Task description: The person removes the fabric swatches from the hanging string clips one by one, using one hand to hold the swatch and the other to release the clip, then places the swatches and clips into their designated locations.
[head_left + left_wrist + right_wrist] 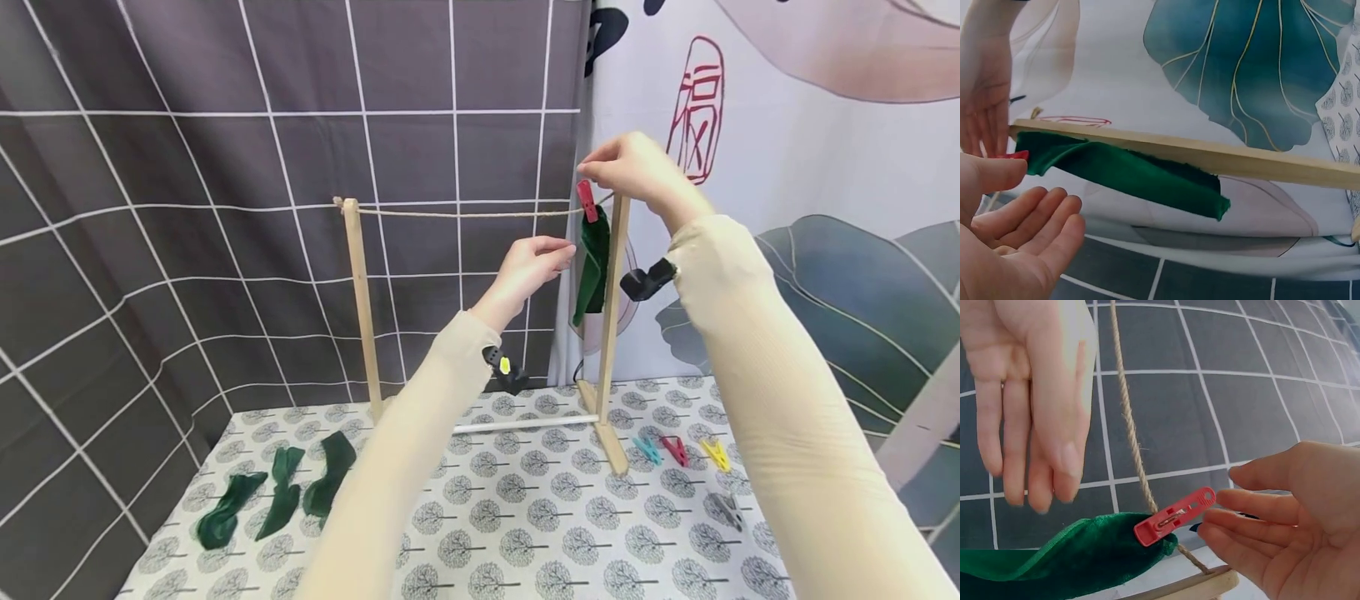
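Note:
A red clothespin (pixel 587 201) clamps a strip of green velvety cloth (pixel 592 271) to the rope near its right end. My right hand (pixel 637 175) is just above the clothespin. In the right wrist view, the thumb and fingers of this right hand (pixel 1291 519) stand apart beside the clothespin's handle end (pixel 1200 499), fingertips close to it. Left of the hanging cloth is my left hand (pixel 528 271), its fingers loosely extended with nothing between them. The left wrist view shows the twisted cloth (pixel 1129 175) hanging beyond the left fingertips.
The rope (pixel 465 215) spans two wooden posts (pixel 362 300), joined low by a white rod (pixel 525 425). Three green cloths (pixel 281 492) lie at the table's left. Blue (pixel 647 451), red (pixel 675 451), yellow (pixel 716 455) and grey (pixel 726 508) clothespins lie right. A curtain (pixel 262 167) hangs behind.

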A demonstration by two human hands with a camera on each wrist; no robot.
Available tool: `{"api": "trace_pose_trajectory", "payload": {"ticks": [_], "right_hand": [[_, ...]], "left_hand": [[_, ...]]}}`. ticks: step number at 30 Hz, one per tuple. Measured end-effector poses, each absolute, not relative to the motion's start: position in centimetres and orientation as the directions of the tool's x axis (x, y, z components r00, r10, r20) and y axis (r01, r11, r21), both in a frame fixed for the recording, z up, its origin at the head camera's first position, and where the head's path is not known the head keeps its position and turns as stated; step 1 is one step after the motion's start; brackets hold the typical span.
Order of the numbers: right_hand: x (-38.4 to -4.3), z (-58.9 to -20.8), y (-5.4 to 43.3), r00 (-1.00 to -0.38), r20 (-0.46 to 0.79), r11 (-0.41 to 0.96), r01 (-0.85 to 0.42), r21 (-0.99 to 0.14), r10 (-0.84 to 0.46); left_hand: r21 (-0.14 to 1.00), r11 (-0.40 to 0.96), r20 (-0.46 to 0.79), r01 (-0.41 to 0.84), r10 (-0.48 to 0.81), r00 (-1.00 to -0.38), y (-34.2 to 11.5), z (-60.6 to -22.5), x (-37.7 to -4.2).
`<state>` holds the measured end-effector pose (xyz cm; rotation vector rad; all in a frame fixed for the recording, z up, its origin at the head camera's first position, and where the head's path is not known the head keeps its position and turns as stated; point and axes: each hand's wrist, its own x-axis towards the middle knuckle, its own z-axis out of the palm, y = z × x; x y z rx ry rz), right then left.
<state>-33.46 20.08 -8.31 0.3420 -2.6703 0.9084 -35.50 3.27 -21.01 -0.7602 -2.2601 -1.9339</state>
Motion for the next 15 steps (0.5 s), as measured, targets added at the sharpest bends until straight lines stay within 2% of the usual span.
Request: {"api": "trace_pose_trajectory", "payload": {"ticks": [6,15], "right_hand": [[-33.6,-8.0,19.7,-0.934,0.314,0.811,-0.313,-0.495,-0.169],[-34.1,-7.2,19.4,-0.960,0.122,0.866,-0.279,-0.415,-0.251]], "left_hand": [[0.922,0.072,0.341,0.380,0.312,-0.887,4.8,-21.0,-35.6],[0.941,0.016,0.321,0.338,0.272,-0.907,6.3,-21.1,-35.8]]}}
